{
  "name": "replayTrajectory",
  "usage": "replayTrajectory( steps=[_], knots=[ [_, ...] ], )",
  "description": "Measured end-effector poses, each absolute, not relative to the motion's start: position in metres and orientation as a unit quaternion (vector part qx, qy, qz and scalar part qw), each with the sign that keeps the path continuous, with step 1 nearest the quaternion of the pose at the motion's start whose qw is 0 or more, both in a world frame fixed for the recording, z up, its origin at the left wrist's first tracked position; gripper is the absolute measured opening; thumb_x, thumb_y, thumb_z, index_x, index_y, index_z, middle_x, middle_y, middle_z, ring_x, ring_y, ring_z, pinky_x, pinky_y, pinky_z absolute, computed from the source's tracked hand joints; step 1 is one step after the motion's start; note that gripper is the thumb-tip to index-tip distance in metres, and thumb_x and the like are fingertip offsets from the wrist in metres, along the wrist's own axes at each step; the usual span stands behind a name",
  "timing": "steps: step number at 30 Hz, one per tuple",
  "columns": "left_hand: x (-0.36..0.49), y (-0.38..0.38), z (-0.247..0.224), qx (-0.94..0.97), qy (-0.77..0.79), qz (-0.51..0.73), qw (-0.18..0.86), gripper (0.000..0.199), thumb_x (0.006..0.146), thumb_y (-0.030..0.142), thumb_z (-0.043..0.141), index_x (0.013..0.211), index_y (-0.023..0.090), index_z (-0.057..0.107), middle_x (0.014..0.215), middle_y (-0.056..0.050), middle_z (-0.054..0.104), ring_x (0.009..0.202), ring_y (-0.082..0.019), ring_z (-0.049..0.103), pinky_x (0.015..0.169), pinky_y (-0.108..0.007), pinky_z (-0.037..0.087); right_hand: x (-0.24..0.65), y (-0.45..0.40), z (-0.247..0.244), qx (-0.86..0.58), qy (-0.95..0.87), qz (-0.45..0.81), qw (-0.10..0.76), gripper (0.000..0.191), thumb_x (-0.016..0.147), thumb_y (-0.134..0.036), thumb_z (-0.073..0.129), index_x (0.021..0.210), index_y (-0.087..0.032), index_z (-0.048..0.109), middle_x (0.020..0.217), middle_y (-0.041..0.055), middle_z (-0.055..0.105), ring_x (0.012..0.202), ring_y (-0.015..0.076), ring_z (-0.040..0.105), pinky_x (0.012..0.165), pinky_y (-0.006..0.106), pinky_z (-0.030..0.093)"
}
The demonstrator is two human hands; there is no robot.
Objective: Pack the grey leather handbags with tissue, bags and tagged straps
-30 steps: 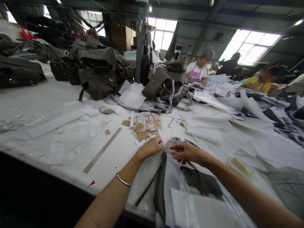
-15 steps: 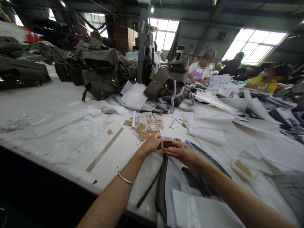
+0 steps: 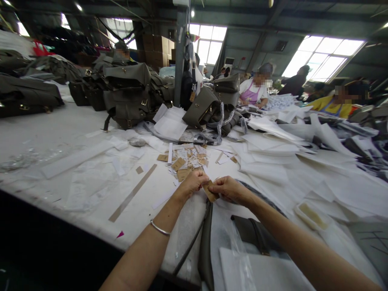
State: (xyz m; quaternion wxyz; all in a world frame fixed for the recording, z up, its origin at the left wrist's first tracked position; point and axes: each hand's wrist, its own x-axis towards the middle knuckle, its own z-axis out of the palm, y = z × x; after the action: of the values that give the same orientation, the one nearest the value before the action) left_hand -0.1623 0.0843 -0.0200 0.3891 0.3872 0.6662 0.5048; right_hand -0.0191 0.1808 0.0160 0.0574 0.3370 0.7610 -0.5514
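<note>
Between my hands is a brown cardboard hang tag (image 3: 210, 191), tilted, over the top of a grey-brown bag (image 3: 206, 242). My left hand (image 3: 194, 182) pinches at its upper left corner; whether a string is in the fingers is too small to see. My right hand (image 3: 228, 188) is closed on the tag's right edge, thumb on its face. The bag lies below, partly covered by white wrapping sheet (image 3: 245, 266), with a dark strap (image 3: 194, 238) along its left side. Just beyond my hands is a pile of brown and white tags (image 3: 183, 163) with pale strings.
Finished-looking grey-brown bags (image 3: 127, 95) stand across the table (image 3: 87, 194). White sheets (image 3: 273, 157) pile up on the right. A grey-brown strip (image 3: 133, 193) lies to the left. A post (image 3: 181, 56) rises behind, and a person in a purple apron (image 3: 251, 95) sits further back.
The tag has turned from edge-on, dark side showing, to its lighter brown face, tilted downward. My right hand's fingers have gone from stretched beneath it to pinching its side.
</note>
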Motion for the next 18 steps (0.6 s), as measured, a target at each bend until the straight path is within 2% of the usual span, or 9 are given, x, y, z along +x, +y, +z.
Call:
replayTrajectory(
  steps=[4, 7, 11, 13, 15, 18],
  knots=[
    [-0.160, 0.082, -0.010, 0.440, 0.680, 0.498, 0.310, 0.010, 0.069, 0.020, 0.058, 0.061, 0.016, 0.055, 0.070, 0.001, 0.051, 0.072, -0.013, 0.051, 0.069, -0.024, 0.042, -0.029, 0.179, 0.011, 0.354, 0.782, -0.511, 0.055, 0.029, 0.066, -0.035, 0.072, 0.050, -0.018, 0.055, 0.036, -0.0073, 0.042, 0.033, 0.0041, 0.028, 0.035, 0.022, 0.017],
    [-0.153, 0.080, -0.003, 0.465, 0.692, 0.490, 0.253, 0.010, 0.071, 0.017, 0.059, 0.061, 0.017, 0.055, 0.085, -0.002, 0.054, 0.089, -0.017, 0.052, 0.086, -0.029, 0.043, -0.036, 0.176, 0.009, 0.378, 0.798, -0.469, 0.032, 0.026, 0.062, -0.027, 0.075, 0.048, -0.018, 0.056, 0.035, -0.0061, 0.045, 0.033, 0.0054, 0.035, 0.034, 0.021, 0.022],
    [-0.147, 0.078, 0.000, 0.482, 0.694, 0.479, 0.237, 0.008, 0.074, 0.016, 0.058, 0.066, 0.017, 0.057, 0.093, -0.004, 0.056, 0.097, -0.019, 0.054, 0.093, -0.033, 0.044, -0.036, 0.172, 0.008, 0.411, 0.799, -0.439, -0.023, 0.015, 0.065, -0.023, 0.072, 0.057, -0.019, 0.060, 0.042, -0.0048, 0.056, 0.033, 0.0066, 0.042, 0.034, 0.020, 0.031],
    [-0.148, 0.077, -0.001, 0.481, 0.691, 0.473, 0.260, 0.006, 0.074, 0.016, 0.059, 0.068, 0.017, 0.058, 0.094, -0.005, 0.058, 0.093, -0.019, 0.058, 0.087, -0.031, 0.048, -0.032, 0.171, 0.008, 0.418, 0.793, -0.441, -0.044, 0.015, 0.068, -0.023, 0.069, 0.060, -0.019, 0.058, 0.047, -0.0038, 0.061, 0.035, 0.0073, 0.046, 0.035, 0.020, 0.035],
    [-0.151, 0.076, -0.003, 0.467, 0.689, 0.467, 0.298, 0.005, 0.077, 0.018, 0.056, 0.078, 0.016, 0.060, 0.096, -0.005, 0.061, 0.077, -0.015, 0.063, 0.070, -0.028, 0.053, -0.028, 0.171, 0.007, 0.418, 0.787, -0.451, -0.057, 0.016, 0.072, -0.023, 0.067, 0.061, -0.019, 0.056, 0.051, -0.0027, 0.063, 0.036, 0.0082, 0.050, 0.036, 0.020, 0.039],
    [-0.156, 0.075, -0.008, 0.438, 0.685, 0.461, 0.356, 0.024, 0.082, 0.021, 0.050, 0.105, 0.016, 0.055, 0.105, -0.007, 0.064, 0.053, -0.009, 0.061, 0.046, -0.021, 0.047, -0.024, 0.172, 0.005, 0.419, 0.777, -0.464, -0.074, 0.014, 0.075, -0.024, 0.065, 0.065, -0.020, 0.056, 0.046, -0.0040, 0.060, 0.036, 0.0089, 0.052, 0.038, 0.019, 0.042]
  ],
)
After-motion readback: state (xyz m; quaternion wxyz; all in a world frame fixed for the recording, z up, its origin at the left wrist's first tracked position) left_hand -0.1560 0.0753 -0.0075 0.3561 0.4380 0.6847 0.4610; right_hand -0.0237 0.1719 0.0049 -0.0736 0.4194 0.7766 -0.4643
